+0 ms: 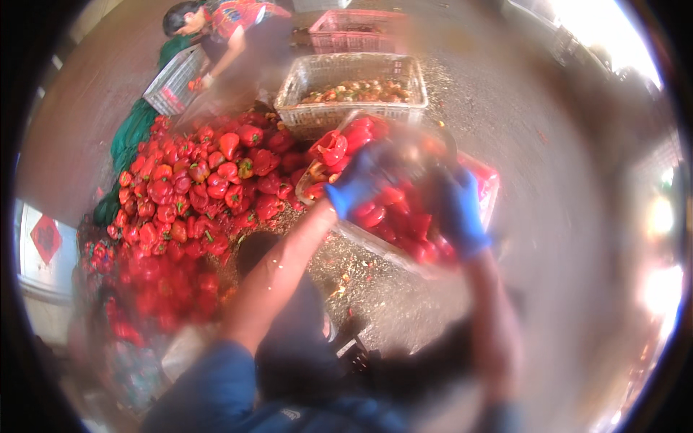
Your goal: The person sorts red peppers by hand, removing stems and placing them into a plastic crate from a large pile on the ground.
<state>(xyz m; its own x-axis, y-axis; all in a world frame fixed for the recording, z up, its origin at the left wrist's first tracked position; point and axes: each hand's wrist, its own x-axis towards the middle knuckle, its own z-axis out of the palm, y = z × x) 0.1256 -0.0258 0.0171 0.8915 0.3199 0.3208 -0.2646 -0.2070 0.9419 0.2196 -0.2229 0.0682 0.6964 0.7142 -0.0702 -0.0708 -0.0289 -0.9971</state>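
Note:
Both my hands wear gloves with blue cuffs and darker, blurred palms. My left hand (364,176) and my right hand (455,200) are raised over a plastic crate (379,250) of red bell peppers (417,230). A blurred patch covers the fingers and the space between them, so whether either hand holds something cannot be made out. An opened red pepper (330,147) lies at the crate's upper left corner, beside my left hand. Left of the crate, a large heap of red bell peppers (181,189) covers the ground.
Beyond the crate stands a pale crate (352,115) holding pepper cores. A pink crate (357,40) is behind it. At the upper left, a co-worker (238,32) bends beside a grey crate (168,89). Green netting (130,135) borders the heap. Scraps litter the floor (352,281).

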